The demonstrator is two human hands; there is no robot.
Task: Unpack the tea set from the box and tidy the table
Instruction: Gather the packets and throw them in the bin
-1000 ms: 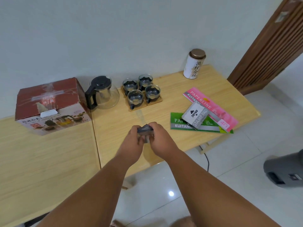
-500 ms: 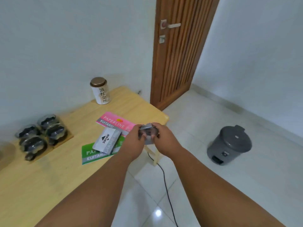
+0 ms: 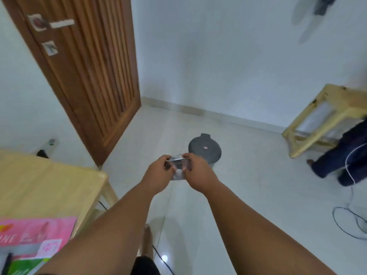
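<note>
Both my hands hold a small crumpled piece of clear plastic wrapping (image 3: 177, 169) out in front of me above the floor. My left hand (image 3: 156, 175) grips its left side and my right hand (image 3: 195, 173) grips its right side. Just beyond my hands a grey lidded trash bin (image 3: 205, 148) stands on the white tiles with its lid down. The tea set and its box are out of view.
The wooden table (image 3: 45, 181) sits at lower left with a pink paper packet (image 3: 35, 235) and a green packet (image 3: 25, 266). A brown slatted door (image 3: 87, 72) stands at left. At right are a wooden stool (image 3: 325, 116), another person's legs (image 3: 345, 157) and a floor cable (image 3: 345, 221).
My view has swung right, away from the table toward the trash bin. My hands, still holding the wrapping, are now close to the bin.
</note>
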